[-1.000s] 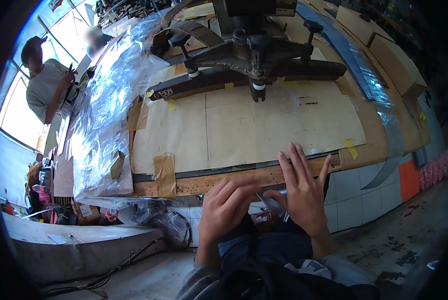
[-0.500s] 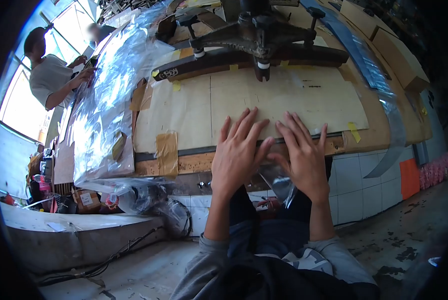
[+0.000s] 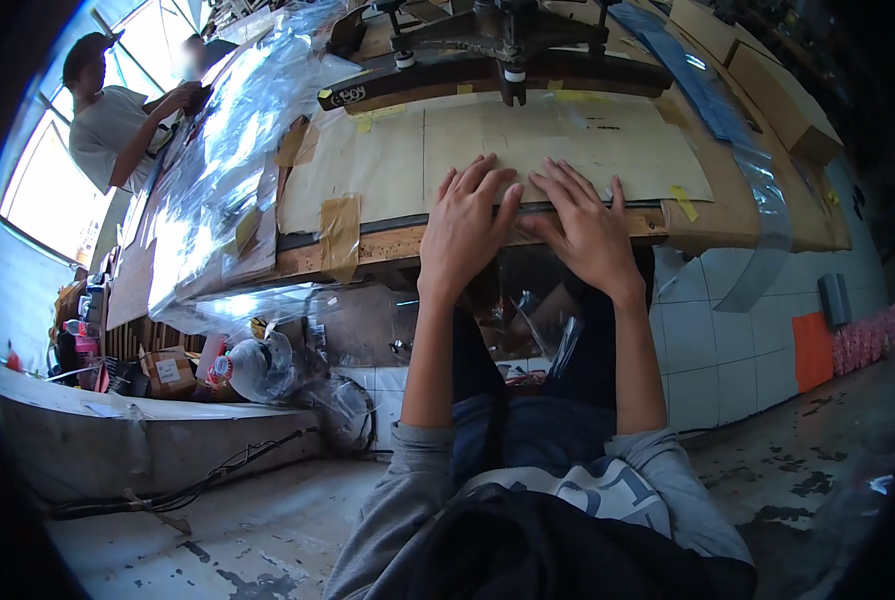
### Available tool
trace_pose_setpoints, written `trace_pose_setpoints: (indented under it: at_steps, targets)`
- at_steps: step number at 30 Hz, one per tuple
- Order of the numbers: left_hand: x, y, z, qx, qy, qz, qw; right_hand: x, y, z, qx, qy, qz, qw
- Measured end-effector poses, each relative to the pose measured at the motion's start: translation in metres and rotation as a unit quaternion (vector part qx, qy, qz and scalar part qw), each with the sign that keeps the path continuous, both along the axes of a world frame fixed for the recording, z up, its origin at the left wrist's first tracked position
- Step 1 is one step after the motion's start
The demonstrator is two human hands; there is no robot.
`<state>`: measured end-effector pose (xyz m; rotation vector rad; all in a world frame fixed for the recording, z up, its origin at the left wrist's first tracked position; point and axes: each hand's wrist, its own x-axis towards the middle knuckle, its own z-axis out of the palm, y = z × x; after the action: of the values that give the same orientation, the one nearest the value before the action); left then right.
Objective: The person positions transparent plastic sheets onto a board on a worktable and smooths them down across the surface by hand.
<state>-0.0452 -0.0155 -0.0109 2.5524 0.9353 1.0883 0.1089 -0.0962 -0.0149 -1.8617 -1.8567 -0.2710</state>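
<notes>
A workshop: a heavy machine point(image 3: 511, 45) over a marked, taped sheet point(image 3: 358, 172), a worn wooden table point(image 3: 398, 243), plastic film point(image 3: 213, 160), boxes point(image 3: 783, 105), loose cables point(image 3: 168, 498) and a floor point(image 3: 238, 555) with flaking paint

Pale sheet point(image 3: 543, 137), lying flat, line-marked, taped

Matt board point(image 3: 363, 170), glossy plastic sheeting point(image 3: 223, 115).

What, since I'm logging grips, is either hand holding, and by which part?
Nothing visible is held: the left hand and right hand lie palm-down at the pale sheet's front edge.
</notes>
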Motion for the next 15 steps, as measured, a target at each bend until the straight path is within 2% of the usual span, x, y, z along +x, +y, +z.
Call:
trace_pose_setpoints:
  at_steps: [4,7,15]
  targets:
    - [-0.002,-0.002,0.002,-0.020,-0.001,0.001,1.000,0.002,0.000,0.002,-0.013,0.012,0.009,1.000]
    - [-0.003,-0.004,0.007,-0.032,-0.015,-0.007,0.999,0.001,-0.011,0.014,-0.072,0.051,0.025,0.996]
    - [-0.002,-0.002,0.006,-0.034,-0.028,-0.010,0.999,-0.004,0.000,0.006,-0.043,0.040,-0.006,0.998]
